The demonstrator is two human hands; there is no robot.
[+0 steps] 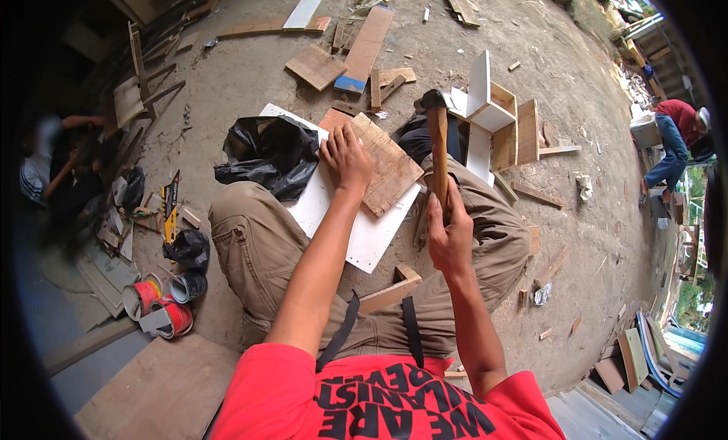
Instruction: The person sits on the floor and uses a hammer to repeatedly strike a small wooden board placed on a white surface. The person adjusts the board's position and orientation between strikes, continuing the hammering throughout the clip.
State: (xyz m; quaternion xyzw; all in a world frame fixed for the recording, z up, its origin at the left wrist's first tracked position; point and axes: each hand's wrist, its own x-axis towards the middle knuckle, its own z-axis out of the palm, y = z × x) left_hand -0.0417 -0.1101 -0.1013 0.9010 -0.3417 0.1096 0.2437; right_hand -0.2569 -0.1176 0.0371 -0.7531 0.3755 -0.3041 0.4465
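Observation:
My right hand (451, 231) is wrapped round the wooden handle of a hammer (439, 148), held upright with its dark head at the top. My left hand (348, 158) lies with fingers spread on the left edge of a rough wooden board (384, 165). Under that board is a white panel (377, 239) with small holes along its edge, lying between my bent legs. A reddish piece of wood shows just beyond my left fingertips. To the left of the panel sits an open black plastic bag (271, 156); what it holds is too dark to make out.
A box-like assembly of white and bare boards (500, 114) stands right of the hammer. Loose planks (368, 46) lie ahead. At left are a handsaw (171, 205) and red cans (176, 319). One person (675, 137) bends at far right; another (57, 159) sits at far left.

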